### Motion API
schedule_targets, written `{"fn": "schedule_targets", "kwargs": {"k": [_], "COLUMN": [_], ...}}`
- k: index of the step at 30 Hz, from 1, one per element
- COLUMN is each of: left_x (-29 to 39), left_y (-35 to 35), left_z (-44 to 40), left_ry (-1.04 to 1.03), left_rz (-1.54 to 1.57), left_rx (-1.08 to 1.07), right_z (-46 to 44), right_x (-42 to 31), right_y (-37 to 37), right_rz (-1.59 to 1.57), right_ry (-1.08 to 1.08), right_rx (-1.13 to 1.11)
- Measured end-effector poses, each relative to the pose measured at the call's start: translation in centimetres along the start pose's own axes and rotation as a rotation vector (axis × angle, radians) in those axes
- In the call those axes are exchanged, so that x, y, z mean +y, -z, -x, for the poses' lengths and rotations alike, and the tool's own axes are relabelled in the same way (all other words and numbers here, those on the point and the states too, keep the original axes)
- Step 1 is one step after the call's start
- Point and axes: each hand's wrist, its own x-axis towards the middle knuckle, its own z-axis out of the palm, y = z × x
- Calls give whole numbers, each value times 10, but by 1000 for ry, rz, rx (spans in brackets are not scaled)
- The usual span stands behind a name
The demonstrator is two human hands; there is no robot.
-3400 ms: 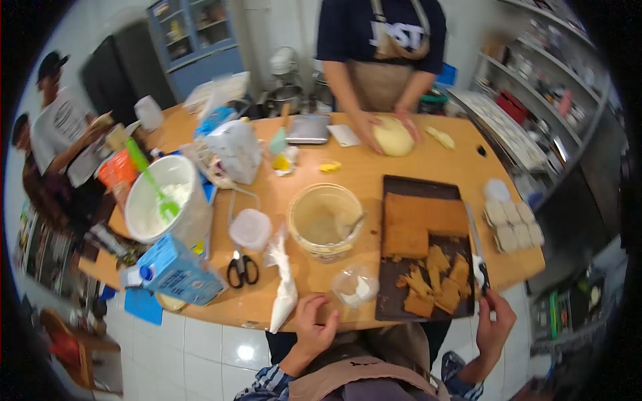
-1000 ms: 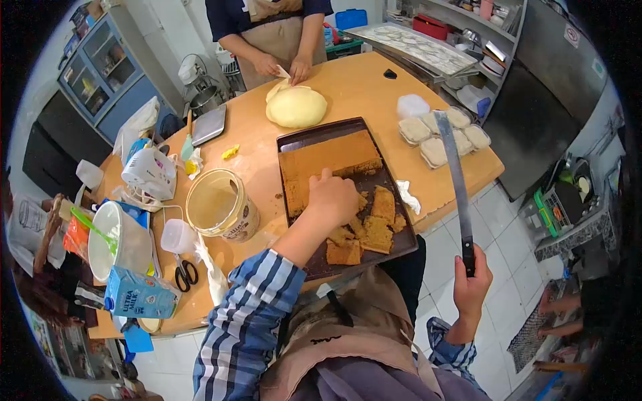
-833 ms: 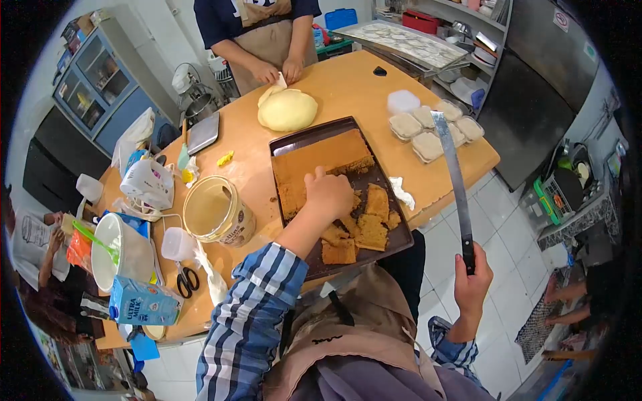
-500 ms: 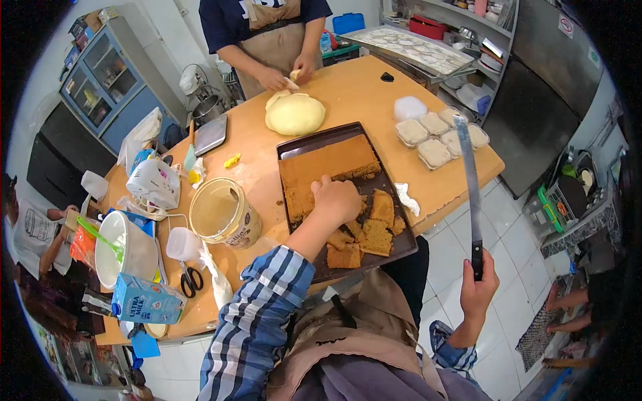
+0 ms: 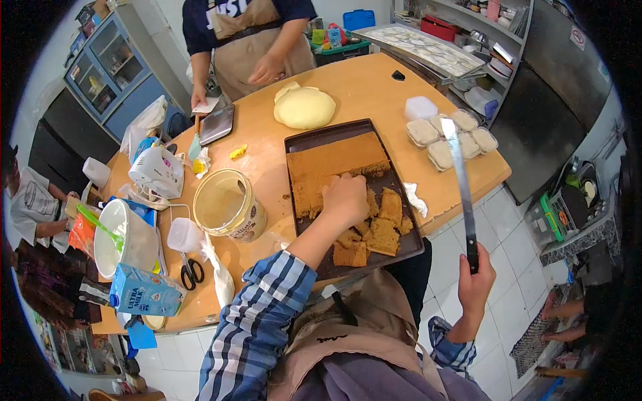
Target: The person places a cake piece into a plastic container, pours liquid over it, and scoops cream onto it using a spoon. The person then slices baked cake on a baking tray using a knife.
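Across the desk (image 5: 374, 80), the dark baking tray (image 5: 321, 138) sits on the near side, bearing a sheet cake (image 5: 328, 160) cut away at near right. A dough mound (image 5: 305, 107) lies just beyond. The right hand (image 5: 475, 284) is closed round the handle of a long knife (image 5: 463, 190), blade up. At the cake's cut edge, the left hand (image 5: 345, 200) has bent fingers, their grip hidden; judging by this handling step, moving crumbly pieces (image 5: 384, 235) calls for gentle support. Since the earlier frame, a co-worker's hand (image 5: 267, 69) has left the dough
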Motion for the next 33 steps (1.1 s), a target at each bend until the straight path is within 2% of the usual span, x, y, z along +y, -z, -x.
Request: {"fn": "schedule_targets", "kwargs": {"k": [5, 6, 9, 15, 24, 27, 30, 33], "left_x": [2, 2, -4, -31, -62, -63, -61, -54], "left_y": [2, 3, 5, 11, 1, 3, 10, 13], "left_z": [10, 13, 22, 35, 40, 45, 51, 58], "left_ry": [23, 21, 3, -41, 51, 68, 79, 53], "left_rz": [152, 167, 238, 505, 991, 1143, 1219, 1290], "left_rx": [-27, -8, 59, 159, 114, 72, 71, 94], "right_z": [-27, -31, -45, -69, -85, -90, -88, -77], "right_x": [-4, -11, -5, -20, -9, -19, -20, -52], "right_y": [-25, -27, -42, -60, -84, -87, -88, -87], "right_rz": [123, 135, 237, 352, 373, 450, 472, -228], "right_ry": [160, 25, 62, -21, 121, 100, 272, 31], "right_rx": [-78, -176, -252, -379, -358, -410, -245, -260]}}
